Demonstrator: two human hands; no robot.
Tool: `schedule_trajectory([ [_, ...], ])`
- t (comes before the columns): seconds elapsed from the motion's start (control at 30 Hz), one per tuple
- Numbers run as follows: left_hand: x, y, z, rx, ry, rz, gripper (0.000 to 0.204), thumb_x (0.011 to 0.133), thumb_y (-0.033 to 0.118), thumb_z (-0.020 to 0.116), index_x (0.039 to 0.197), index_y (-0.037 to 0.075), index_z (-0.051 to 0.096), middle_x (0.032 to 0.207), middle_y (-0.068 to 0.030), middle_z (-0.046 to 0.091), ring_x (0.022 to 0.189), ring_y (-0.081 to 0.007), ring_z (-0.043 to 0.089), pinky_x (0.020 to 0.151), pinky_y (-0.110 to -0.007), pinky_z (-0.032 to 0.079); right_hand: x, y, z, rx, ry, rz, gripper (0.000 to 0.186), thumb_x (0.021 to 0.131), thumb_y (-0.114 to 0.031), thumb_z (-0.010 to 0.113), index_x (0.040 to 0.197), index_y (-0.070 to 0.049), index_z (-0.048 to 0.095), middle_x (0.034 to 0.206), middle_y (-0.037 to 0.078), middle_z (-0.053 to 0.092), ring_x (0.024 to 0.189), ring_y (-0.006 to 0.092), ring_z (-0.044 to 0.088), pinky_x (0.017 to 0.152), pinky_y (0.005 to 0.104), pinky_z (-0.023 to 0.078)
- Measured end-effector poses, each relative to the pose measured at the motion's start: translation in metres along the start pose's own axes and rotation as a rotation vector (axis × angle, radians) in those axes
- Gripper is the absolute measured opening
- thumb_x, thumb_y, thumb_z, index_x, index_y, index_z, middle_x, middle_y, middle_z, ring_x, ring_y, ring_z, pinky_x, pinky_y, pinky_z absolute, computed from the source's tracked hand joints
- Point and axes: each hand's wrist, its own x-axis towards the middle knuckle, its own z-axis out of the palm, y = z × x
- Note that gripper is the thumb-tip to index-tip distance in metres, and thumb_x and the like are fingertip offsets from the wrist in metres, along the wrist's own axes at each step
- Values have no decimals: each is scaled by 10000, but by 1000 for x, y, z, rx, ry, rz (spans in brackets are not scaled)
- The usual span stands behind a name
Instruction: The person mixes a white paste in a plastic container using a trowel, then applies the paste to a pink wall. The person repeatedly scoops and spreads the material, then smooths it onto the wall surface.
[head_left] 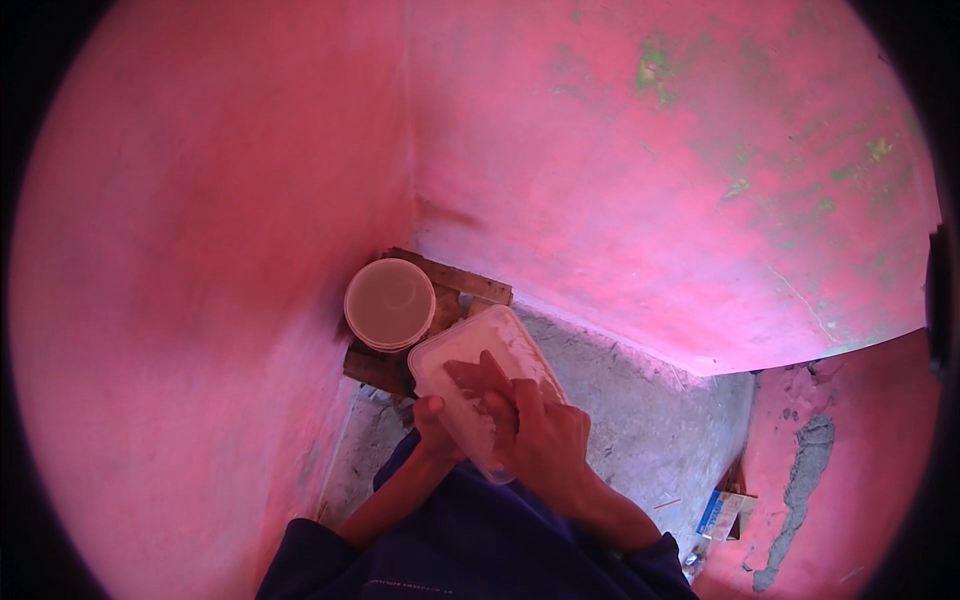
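My left hand [437, 428] grips the left side of a pale rectangular plastic tub [518, 340], thumb at its rim, held out over my dark blue clothing. Inside the tub is a pale, smeared substance. My right hand [548, 438] is over the tub, fingers closed round a flat, tapered scraper [472, 375] whose blade lies inside the tub; its handle is mostly hidden by my fingers.
A round white bucket [389, 302] stands on wooden boards [465, 280] in the corner between two mottled pink walls [650, 180]. Grey rough concrete floor [640, 420] extends rightward. A blue-and-white cardboard box [722, 515] lies low at the right, near cracked plaster.
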Motion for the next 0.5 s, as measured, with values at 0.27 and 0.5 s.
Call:
schedule_trajectory([
  [0.27,-4,-2,1,-20,54,-38,945,648,421,690,1415,47,285,1334,-158,458,1203,-305,501,998,-444,451,5,11,-13,-31,90,6,140,831,-115,677,838,-70,545,609,112,620,501,307,616,428,388,455],
  [0.5,-3,-4,5,-42,30,-41,943,656,413,692,1418,41,280,1339,-157,456,1213,-315,492,1006,-465,440,5,19,-19,-54,201,-35,125,832,-102,670,843,-69,551,601,112,614,511,287,616,435,374,452],
])
